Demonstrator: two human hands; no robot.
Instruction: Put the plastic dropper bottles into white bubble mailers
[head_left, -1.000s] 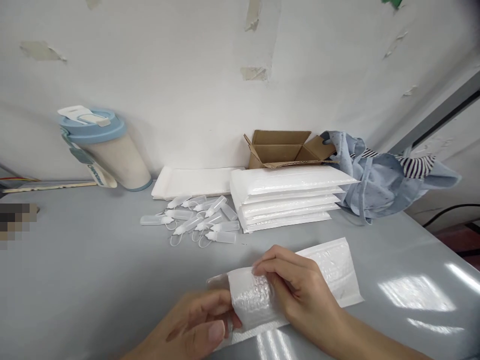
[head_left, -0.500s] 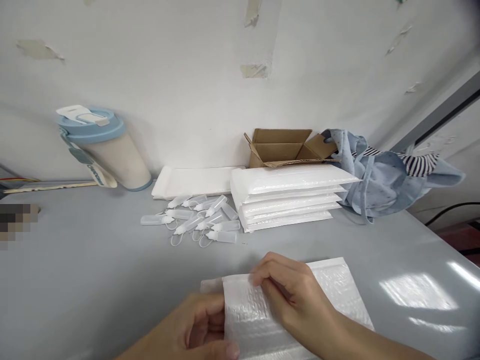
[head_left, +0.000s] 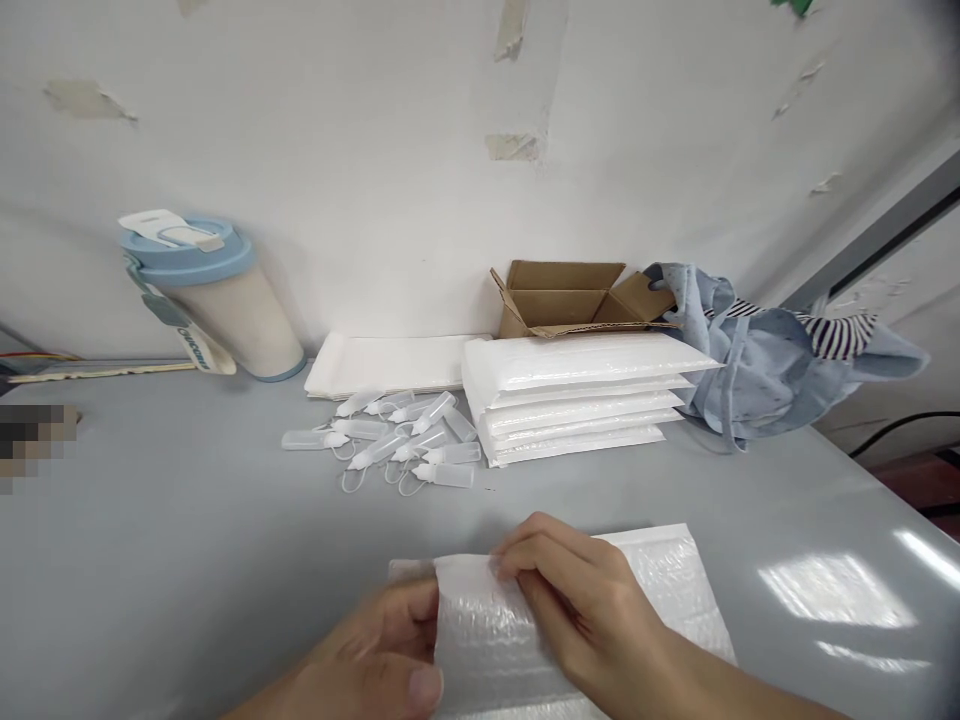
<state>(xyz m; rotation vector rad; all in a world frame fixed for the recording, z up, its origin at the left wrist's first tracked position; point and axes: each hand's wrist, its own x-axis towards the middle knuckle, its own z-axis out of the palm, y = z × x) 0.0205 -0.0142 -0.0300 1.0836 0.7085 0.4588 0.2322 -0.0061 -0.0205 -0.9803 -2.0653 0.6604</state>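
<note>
A white bubble mailer lies flat on the grey table near the front edge, and both my hands hold it. My left hand grips its left end, thumb on top and fingers curled under. My right hand rests across the middle, fingertips pinching the folded flap at the upper left edge. Further back lies a heap of several small clear squeeze bottles with caps. A stack of the same white mailers stands behind that.
A blue-lidded tumbler leans at the back left. Flat white sheets, an open cardboard box and bunched blue cloth line the wall. The grey table ends at the right, with a dark cable beyond.
The mailer slid slightly left and toward me over the second. My right fingertips moved left along the flap's edge, and my left hand shifted its grip at the left end.
</note>
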